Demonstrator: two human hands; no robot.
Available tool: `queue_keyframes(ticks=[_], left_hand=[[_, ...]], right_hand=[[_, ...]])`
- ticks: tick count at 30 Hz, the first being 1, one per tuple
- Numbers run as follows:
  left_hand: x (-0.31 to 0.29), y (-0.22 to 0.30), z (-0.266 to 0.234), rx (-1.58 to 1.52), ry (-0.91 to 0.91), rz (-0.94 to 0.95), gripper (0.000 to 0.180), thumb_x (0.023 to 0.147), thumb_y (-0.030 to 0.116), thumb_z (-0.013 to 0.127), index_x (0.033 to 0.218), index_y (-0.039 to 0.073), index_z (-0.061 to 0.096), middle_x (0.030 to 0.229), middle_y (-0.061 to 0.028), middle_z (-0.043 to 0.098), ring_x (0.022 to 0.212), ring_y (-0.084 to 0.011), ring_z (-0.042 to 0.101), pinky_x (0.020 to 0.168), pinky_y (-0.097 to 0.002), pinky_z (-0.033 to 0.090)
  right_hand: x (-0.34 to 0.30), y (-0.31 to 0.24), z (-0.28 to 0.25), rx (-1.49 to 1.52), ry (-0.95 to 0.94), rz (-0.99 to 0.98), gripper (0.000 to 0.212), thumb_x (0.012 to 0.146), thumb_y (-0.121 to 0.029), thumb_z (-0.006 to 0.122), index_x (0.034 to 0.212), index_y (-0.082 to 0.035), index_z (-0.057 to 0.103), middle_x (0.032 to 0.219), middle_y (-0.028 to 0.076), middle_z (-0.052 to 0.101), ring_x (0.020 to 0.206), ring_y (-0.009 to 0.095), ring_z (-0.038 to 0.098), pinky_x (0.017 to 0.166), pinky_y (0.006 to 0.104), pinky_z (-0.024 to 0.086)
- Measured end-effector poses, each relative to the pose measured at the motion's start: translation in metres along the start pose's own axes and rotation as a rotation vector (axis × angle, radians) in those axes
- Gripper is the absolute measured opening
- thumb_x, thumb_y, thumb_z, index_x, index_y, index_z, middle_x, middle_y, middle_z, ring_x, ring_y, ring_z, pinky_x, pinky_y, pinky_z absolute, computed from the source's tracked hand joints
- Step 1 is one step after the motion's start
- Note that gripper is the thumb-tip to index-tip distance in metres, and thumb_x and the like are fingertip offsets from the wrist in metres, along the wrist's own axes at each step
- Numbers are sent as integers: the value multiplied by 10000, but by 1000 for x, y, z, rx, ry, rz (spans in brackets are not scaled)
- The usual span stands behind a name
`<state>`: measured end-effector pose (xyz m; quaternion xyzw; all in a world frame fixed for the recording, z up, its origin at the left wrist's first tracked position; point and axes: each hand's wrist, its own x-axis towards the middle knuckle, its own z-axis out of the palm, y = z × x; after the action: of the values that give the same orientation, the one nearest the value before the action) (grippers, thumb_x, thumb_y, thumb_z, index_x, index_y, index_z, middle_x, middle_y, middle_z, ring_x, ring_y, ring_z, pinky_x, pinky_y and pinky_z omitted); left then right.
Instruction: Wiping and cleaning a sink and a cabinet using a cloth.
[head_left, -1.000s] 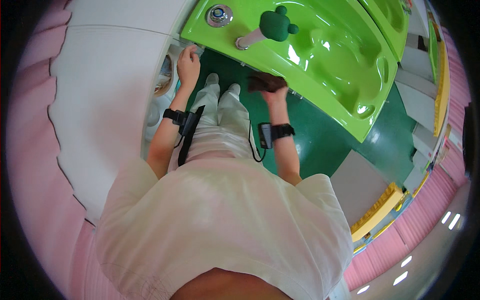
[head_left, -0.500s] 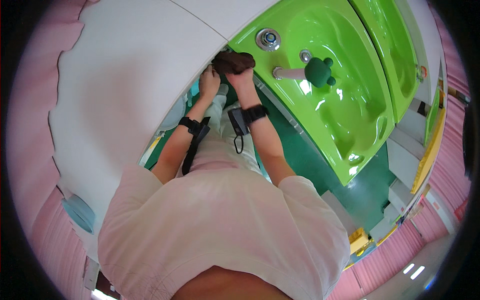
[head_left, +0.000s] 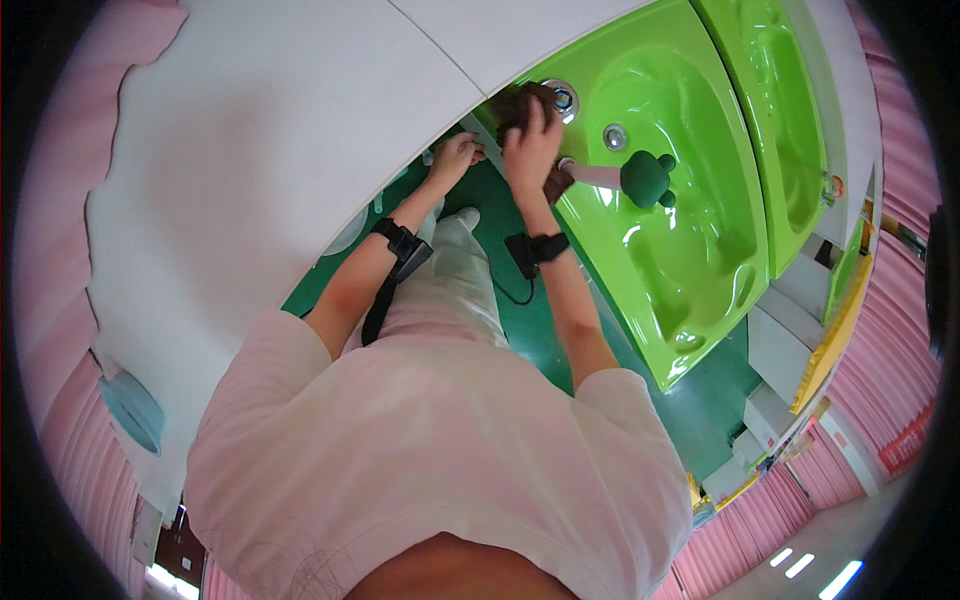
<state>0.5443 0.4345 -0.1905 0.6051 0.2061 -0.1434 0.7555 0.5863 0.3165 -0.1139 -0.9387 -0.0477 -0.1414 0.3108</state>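
My right hand (head_left: 530,150) presses a dark brown cloth (head_left: 512,103) onto the rim of a bright green basin (head_left: 690,260), right beside a round chrome fitting (head_left: 563,98). My left hand (head_left: 455,160) is just to its left, fingers curled against the lower edge of the basin where it meets the white panel (head_left: 270,150); I see nothing in it. Both wrists carry black straps. A white spout with a dark green knob (head_left: 645,178) sticks out over the basin, close to my right hand.
A second chrome fitting (head_left: 615,137) sits in the basin's rim. Another green basin (head_left: 790,120) lies further right. The floor (head_left: 520,330) is dark green. Pink curtains (head_left: 890,340) and yellow and white furniture (head_left: 820,350) stand at the right.
My right hand has carried the dark cloth from the basin's edge up onto its rim beside the chrome fitting. My left hand stays at the edge below.
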Motion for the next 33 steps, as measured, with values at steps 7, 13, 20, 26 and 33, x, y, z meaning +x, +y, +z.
queue_keyframes(ticks=[7, 13, 20, 26, 33], left_hand=[[9, 6, 0, -134, -34, -128, 250, 860, 93, 326, 960, -39, 513, 811, -108, 607, 712, -173, 613, 599, -256, 482], [20, 14, -4, -34, 34, -87, 259, 867, 111, 330, 1005, -34, 495, 828, -115, 609, 713, -169, 610, 605, -248, 477], [22, 16, 2, 87, 3, -94, 293, 873, 167, 334, 980, -22, 530, 822, -106, 624, 671, -164, 616, 569, -260, 466], [24, 22, 11, 203, 58, -201, 368, 852, 270, 368, 785, -25, 578, 685, -101, 624, 599, -170, 621, 534, -280, 469], [5, 62, 21, 756, 12, -8, 358, 865, 300, 389, 735, 43, 601, 540, -63, 594, 513, -192, 604, 506, -289, 466]], right_hand=[[29, -11, 35, -261, -77, -308, 506, 643, -273, 641, 1108, -121, 511, 1171, 197, 401, 1058, 360, 385, 853, 467, 318], [0, 11, 5, -319, -162, -331, 587, 576, -186, 697, 1126, -191, 494, 1181, 170, 402, 994, 337, 436, 743, 446, 398], [-12, 9, -4, -405, -124, -228, 608, 584, -181, 678, 1151, -156, 461, 1163, 171, 404, 940, 336, 450, 695, 425, 404], [17, 2, -18, 78, -165, -2, 489, 627, -104, 631, 1101, -105, 509, 1098, 163, 490, 956, 347, 488, 804, 401, 425], [-17, 14, -188, 608, -236, 301, 477, 655, -26, 531, 1131, -23, 499, 1119, 107, 536, 1055, 213, 503, 910, 316, 375]])
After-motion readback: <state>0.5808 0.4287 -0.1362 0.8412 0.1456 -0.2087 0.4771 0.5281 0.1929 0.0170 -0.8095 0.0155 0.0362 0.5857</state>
